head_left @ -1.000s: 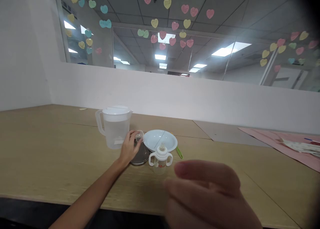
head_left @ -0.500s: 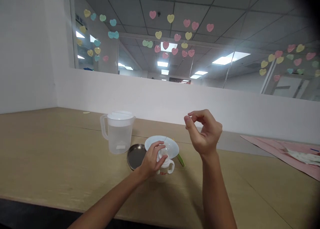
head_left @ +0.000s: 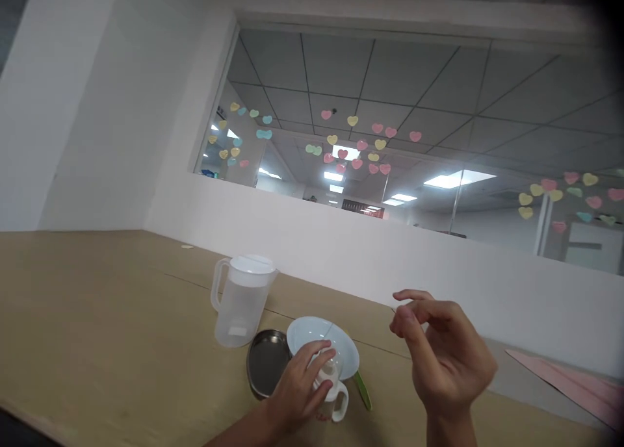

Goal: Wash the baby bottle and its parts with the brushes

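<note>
Lower centre, the left hand (head_left: pixel 298 387) has fingers clamped around a clear cap (head_left: pixel 330 368), seemingly over the bottle (head_left: pixel 332 399), seating unclear; lower right, the right hand's (head_left: pixel 449 359) fingers pinch together, apparently empty

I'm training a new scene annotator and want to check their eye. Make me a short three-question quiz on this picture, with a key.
1. True or false: the right hand is touching neither the pitcher nor the bowl.
2. Fill in the blank: the ____ hand is at the top of the bottle.
3. Which of these stands nearest the pitcher?
A. The bottle
B. The dark dish
C. The pink sheet

Key: 1. True. 2. Left hand. 3. B.
</note>
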A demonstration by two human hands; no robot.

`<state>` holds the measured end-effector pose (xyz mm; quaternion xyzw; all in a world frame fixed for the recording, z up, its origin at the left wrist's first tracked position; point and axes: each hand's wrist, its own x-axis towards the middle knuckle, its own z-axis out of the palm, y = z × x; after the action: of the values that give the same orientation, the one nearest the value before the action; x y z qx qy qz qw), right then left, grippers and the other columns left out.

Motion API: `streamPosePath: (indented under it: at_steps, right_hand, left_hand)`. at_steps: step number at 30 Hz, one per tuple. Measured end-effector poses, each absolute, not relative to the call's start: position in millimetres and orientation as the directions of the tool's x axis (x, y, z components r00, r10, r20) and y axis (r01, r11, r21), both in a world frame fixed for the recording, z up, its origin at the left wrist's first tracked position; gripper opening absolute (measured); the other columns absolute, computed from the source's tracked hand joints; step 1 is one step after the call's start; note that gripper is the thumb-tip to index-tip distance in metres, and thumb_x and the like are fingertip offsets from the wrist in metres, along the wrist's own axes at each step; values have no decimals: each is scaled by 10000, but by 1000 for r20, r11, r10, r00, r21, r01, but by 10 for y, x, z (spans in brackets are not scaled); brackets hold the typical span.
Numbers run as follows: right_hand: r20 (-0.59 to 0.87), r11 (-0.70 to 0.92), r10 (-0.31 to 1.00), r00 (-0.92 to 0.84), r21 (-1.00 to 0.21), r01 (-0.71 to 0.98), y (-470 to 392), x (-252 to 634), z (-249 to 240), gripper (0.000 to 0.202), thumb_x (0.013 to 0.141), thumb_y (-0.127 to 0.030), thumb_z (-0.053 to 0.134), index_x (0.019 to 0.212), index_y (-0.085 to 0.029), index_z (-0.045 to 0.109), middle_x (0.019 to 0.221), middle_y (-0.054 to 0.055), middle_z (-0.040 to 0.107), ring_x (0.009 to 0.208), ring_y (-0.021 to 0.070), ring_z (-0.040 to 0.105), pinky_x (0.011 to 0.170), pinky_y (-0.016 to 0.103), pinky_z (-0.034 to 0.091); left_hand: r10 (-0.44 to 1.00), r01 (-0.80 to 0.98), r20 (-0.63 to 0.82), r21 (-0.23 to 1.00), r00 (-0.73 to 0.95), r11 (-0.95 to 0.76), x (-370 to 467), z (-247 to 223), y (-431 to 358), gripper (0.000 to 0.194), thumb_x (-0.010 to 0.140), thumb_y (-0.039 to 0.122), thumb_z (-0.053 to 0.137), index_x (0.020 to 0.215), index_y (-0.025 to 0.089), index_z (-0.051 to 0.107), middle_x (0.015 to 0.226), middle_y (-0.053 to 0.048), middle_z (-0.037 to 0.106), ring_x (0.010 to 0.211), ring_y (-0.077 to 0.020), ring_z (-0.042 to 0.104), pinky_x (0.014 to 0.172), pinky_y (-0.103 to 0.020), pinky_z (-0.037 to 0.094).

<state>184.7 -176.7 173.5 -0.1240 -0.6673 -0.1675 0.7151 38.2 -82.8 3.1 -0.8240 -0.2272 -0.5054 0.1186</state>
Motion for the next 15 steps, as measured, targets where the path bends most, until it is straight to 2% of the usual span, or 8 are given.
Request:
streamPosePath:
  at_steps: [6,15]
  right_hand:
    - [998,903,2,55,-26,430,-1727,1881,1721,110,722,-130,571,659,-170,491,563,-20,460,641,164,559,668,373,477]
    - [999,908,20,41,-35,418,-1716,1917,1704,113,716,-98,569,674,-167,491,595,-9,480,660,159,551,654,334,456]
  left_hand:
    - [293,527,866,40,406,-849,374,32,-872,487,822,242,403,1285,200,257,1265,-118,412,1172,-211,388,954,-358,386]
    - [243,515,869,-16,431,-857,364,31,-830,520,817,256,412,1297,193,223,1272,-118,407,1190,-204,374,970,-327,368]
